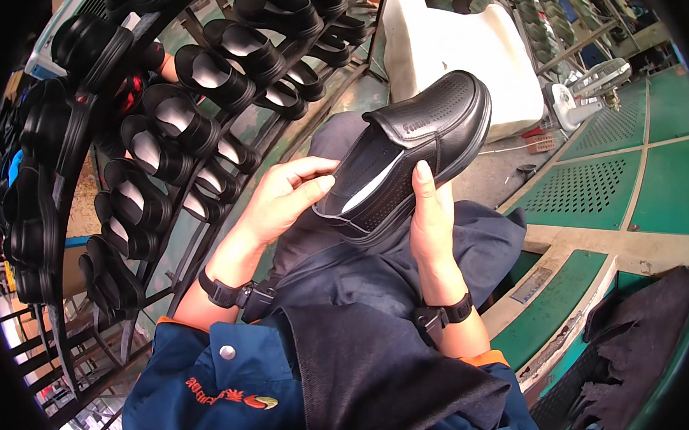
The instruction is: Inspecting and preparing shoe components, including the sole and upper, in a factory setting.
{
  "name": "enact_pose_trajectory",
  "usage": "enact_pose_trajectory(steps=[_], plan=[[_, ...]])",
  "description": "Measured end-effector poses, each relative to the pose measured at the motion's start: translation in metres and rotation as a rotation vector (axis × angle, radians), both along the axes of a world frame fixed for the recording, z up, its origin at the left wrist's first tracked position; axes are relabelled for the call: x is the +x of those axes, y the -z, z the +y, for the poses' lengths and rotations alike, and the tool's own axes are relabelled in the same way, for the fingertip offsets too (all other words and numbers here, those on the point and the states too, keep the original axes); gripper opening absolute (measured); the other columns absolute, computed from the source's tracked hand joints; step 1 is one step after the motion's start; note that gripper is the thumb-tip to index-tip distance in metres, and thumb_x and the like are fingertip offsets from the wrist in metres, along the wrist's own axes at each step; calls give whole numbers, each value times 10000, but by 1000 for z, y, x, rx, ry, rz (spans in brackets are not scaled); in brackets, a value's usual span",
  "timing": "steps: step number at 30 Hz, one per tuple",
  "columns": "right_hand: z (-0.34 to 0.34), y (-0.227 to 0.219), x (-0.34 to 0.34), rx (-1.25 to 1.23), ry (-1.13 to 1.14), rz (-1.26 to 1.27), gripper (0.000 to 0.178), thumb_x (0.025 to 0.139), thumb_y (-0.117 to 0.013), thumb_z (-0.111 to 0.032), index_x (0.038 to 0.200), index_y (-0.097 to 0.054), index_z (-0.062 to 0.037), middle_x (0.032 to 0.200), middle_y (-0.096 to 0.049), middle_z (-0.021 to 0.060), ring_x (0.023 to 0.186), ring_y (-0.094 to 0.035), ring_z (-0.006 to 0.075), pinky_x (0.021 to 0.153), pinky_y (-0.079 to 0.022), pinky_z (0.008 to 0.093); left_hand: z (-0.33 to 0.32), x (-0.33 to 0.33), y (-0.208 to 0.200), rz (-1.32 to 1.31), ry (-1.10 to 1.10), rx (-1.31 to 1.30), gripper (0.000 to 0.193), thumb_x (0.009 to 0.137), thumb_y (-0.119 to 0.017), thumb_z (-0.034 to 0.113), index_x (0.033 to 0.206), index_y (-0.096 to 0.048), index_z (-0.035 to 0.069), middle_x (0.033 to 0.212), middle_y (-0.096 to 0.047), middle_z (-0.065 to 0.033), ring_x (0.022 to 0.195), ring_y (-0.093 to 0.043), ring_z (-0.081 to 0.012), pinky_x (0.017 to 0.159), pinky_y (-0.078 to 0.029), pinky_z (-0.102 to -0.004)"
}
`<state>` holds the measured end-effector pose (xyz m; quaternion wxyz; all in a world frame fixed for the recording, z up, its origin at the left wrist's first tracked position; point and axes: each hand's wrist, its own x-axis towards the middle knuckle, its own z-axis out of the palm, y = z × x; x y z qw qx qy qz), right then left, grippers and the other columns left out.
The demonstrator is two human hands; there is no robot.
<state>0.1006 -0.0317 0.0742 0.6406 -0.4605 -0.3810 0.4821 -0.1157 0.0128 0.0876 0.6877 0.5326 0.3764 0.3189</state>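
Dark blue work clothing [307, 388] with orange trim fills the lower middle of the view, and both bare forearms rise from it, each wearing a black wrist strap [225, 293]. Above the person's lap, both hands hold up a black slip-on shoe [412, 161], its toe pointing up and to the right and its heel end lowest, down toward the wrists. The right hand [432, 222] cups the shoe from below along its sole side, with the thumb pressed flat against the outer wall near the sole edge; this grip is closed snugly around the shoe, the other fingers hidden behind it. The left hand [285, 199] sits at the heel end, its fingers curled loosely and their tips touching the rim of the shoe's opening; this grip is half closed, more a steadying touch than a clamp. A pale insole shows inside the opening, and small perforations dot the upper. To the left, a metal rack [167, 248] carries rows of similar black shoes [180, 118] with light linings, set on slanted rails. Behind the held shoe stands a white block [461, 53]. On the right, green perforated panels [592, 186] lie flat, with a dark cloth [639, 332] draped near the lower right edge.
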Motion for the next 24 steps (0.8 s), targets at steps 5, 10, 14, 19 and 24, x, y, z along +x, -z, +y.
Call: enact_pose_trajectory(steps=[5, 10, 14, 19, 24], plan=[[3, 1, -19, -115, 28, 64, 566, 1021, -539, -308, 1459, -367, 8, 1425, -475, 99, 1292, -459, 191, 1121, -329, 336, -6, -6, 2, -2, -218, -15, 469, 950, -601, 245, 1342, -551, -7, 1308, -609, -108, 1224, -551, -170, 1016, -431, -321], [14, 12, -24, -308, -215, 334, 522, 1021, -551, -314, 1421, -422, -5, 1346, -539, 75, 1203, -517, 150, 1051, -394, 301, -11, -24, -51, 571, 194, 1087, 413, 795, -766, 372, 989, -633, 33, 1098, -646, -106, 1247, -544, -299, 1166, -194, -605], [12, 6, -48, -439, -576, 300, 595, 1014, -562, -278, 1478, -321, 4, 1334, -543, 95, 1162, -553, 149, 987, -454, 291, -19, -55, -36, 381, 125, 758, 284, 788, -803, 242, 843, -648, 11, 759, -628, -53, 752, -655, -200, 925, -477, -412], [2, 8, -49, -467, -746, 79, 545, 1005, -552, -252, 1472, -382, -27, 1261, -599, 144, 1056, -653, 242, 866, -540, 340, -12, -97, 50, 66, -434, -86, 230, 899, -708, 243, 990, -666, 35, 885, -666, 7, 844, -595, -77, 785, -476, -269], [3, 24, -39, -478, -734, 72, 475, 1005, -540, -223, 1430, -443, -32, 1182, -640, 120, 990, -661, 205, 836, -537, 310, -23, -133, 138, -16, -447, -395, 331, 866, -689, 125, 1170, -614, 18, 1103, -682, -79, 1025, -644, -192, 950, -477, -339]])
